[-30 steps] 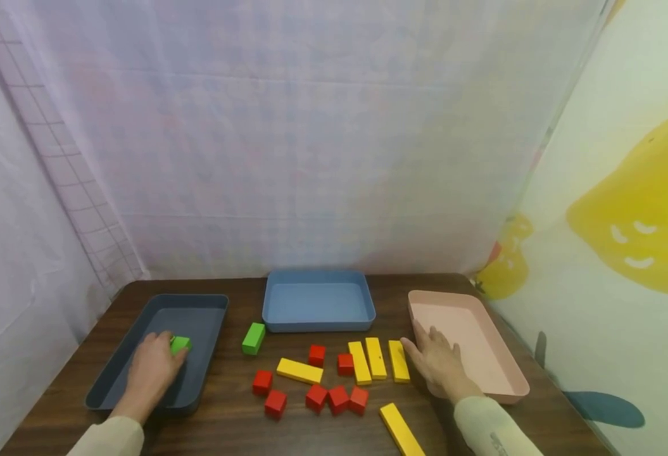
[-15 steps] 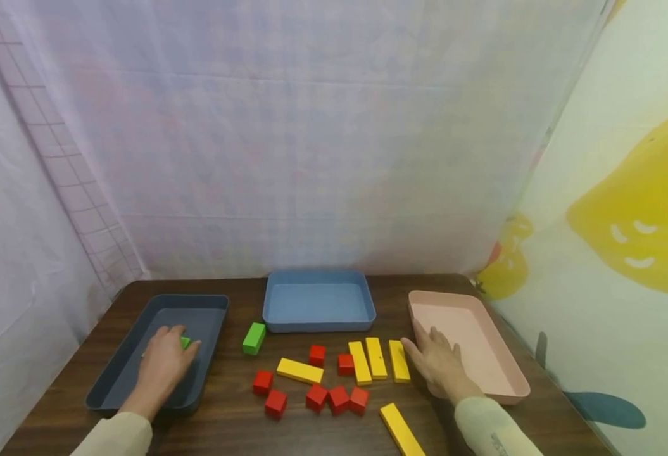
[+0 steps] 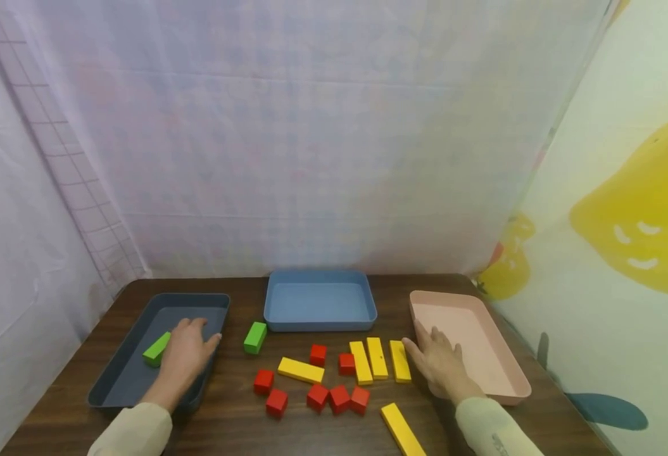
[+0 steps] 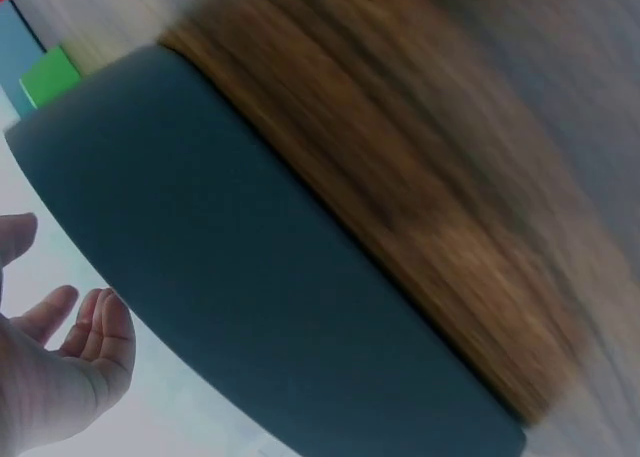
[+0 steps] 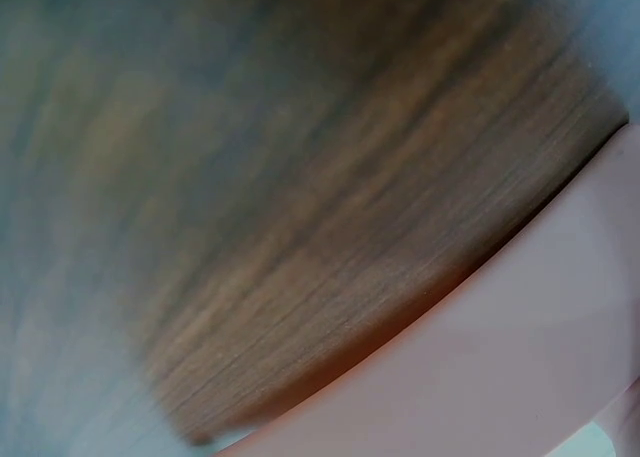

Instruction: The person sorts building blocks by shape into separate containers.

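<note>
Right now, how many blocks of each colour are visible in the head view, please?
Red cubes: 7
Yellow rectangular blocks: 5
Green rectangular blocks: 2, 1 in the dark blue tray
Total visible: 14 (the left hand may hide more)

The surface point(image 3: 225, 437) looks like grained wood, the trays point(image 3: 319, 301) smooth matt plastic (blocks point(image 3: 277, 403) smooth too), the curtain point(image 3: 311, 152) creased cloth.

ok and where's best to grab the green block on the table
Probably mid-length across its two long sides, the left hand coming from above and the left: the green block lies with its length running roughly front to back, its far end close to the light blue tray.
</note>
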### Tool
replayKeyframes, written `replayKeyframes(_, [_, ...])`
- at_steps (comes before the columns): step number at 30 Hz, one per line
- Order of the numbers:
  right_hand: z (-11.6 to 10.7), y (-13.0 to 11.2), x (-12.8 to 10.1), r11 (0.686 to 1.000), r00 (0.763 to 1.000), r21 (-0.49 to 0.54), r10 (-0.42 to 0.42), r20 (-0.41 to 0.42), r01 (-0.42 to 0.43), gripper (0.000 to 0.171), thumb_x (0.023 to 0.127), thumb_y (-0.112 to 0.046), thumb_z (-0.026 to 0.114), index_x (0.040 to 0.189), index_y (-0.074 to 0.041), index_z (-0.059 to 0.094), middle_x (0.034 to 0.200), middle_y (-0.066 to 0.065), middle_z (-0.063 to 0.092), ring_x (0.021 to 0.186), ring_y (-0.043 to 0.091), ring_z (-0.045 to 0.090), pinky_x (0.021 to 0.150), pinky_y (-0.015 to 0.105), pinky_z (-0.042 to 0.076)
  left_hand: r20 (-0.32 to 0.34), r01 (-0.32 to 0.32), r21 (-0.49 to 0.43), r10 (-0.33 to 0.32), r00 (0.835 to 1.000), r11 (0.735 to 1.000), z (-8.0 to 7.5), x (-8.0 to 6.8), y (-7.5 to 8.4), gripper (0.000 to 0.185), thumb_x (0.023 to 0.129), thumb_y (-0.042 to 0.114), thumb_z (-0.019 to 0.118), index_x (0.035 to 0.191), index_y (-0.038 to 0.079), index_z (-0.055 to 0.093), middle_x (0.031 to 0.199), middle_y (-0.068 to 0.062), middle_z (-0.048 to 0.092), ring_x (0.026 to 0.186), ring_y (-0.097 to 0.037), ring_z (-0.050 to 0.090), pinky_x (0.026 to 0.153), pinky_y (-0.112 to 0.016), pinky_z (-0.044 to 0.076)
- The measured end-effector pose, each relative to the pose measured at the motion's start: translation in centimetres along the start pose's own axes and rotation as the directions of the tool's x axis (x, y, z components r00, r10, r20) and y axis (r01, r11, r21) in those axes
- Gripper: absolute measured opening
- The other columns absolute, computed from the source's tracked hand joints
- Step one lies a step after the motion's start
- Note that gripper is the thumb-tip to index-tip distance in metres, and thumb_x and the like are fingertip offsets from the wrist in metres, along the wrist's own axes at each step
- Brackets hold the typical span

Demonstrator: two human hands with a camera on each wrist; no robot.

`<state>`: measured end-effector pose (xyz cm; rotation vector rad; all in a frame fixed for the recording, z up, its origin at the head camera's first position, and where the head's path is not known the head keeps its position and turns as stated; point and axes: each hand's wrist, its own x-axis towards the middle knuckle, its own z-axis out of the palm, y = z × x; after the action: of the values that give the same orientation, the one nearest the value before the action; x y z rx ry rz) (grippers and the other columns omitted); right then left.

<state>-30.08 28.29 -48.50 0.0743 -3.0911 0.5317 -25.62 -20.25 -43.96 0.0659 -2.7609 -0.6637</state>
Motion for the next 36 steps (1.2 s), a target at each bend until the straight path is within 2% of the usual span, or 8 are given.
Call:
replayKeyframes(6, [0.1,0.1,0.0,1.0,1.0,-0.002,0.0,0.003,0.0,0.086,0.099,-0.07,0.02,0.159,-0.007,0.019,0.155,0.037,0.017,0.143,0.054,0.014,0.108,0.074,0.001,-0.008,-0.019,-0.011,0.019,1.0,1.0,1.3,0.4,1.4,0.05,0.09,0.022,0.072,0.121,-0.015,0.059,0.112,-0.034,0.057,0.104,-0.049,0.057,0.087,-0.058,0.048])
replayKeyframes(16, [0.0,0.2,0.1,1.0,1.0,-0.001,-0.006,-0.005,0.006,0.079,0.102,-0.063,0.026,0.159,-0.008,0.02,0.155,0.036,0.02,0.143,0.053,0.015,0.108,0.074,0.002,0.035,0.04,-0.066,-0.038,0.999,0.997,4.3,1.5,4.3,0.051,0.087,0.022,0.075,0.124,-0.009,0.06,0.115,-0.028,0.058,0.106,-0.045,0.058,0.088,-0.057,0.049])
replayKeyframes(22, [0.1,0.2,0.0,1.0,1.0,0.003,-0.004,-0.016,0.004,0.078,0.102,-0.062,0.029,0.158,-0.009,0.021,0.155,0.036,0.02,0.143,0.053,0.016,0.108,0.074,0.002,0.085,0.064,-0.074,-0.058,0.995,0.995,5.5,2.0,4.9,0.057,0.085,0.025,0.078,0.125,-0.011,0.059,0.115,-0.03,0.057,0.105,-0.047,0.057,0.088,-0.058,0.048])
replayKeyframes(28, [0.2,0.2,-0.1,1.0,1.0,0.01,-0.005,-0.019,0.005,0.08,0.101,-0.065,0.025,0.159,-0.01,0.021,0.155,0.035,0.02,0.143,0.053,0.016,0.108,0.074,0.002,0.125,0.081,-0.051,-0.074,0.989,0.995,6.3,2.5,5.1,0.059,0.083,0.023,0.08,0.124,-0.013,0.057,0.112,-0.03,0.056,0.098,-0.041,0.058,0.084,-0.053,0.05])
replayKeyframes(31, [0.2,0.1,-0.1,1.0,1.0,0.015,-0.002,-0.02,0.002,0.078,0.102,-0.063,0.027,0.159,-0.009,0.021,0.155,0.035,0.02,0.143,0.053,0.015,0.108,0.074,0.001,0.116,0.067,-0.032,-0.063,0.991,0.997,6.5,2.6,5.1,0.053,0.083,0.019,0.08,0.119,-0.014,0.059,0.106,-0.028,0.057,0.092,-0.039,0.059,0.08,-0.051,0.051])
replayKeyframes(36, [0.2,0.1,0.0,1.0,1.0,-0.004,0.008,-0.017,-0.008,0.077,0.103,-0.062,0.027,0.159,-0.009,0.021,0.155,0.035,0.021,0.143,0.053,0.016,0.108,0.074,0.002,0.083,0.024,-0.01,-0.023,0.996,1.0,6.7,2.6,5.0,0.032,0.081,0.011,0.077,0.099,-0.012,0.066,0.088,-0.02,0.056,0.08,-0.034,0.059,0.073,-0.047,0.051])
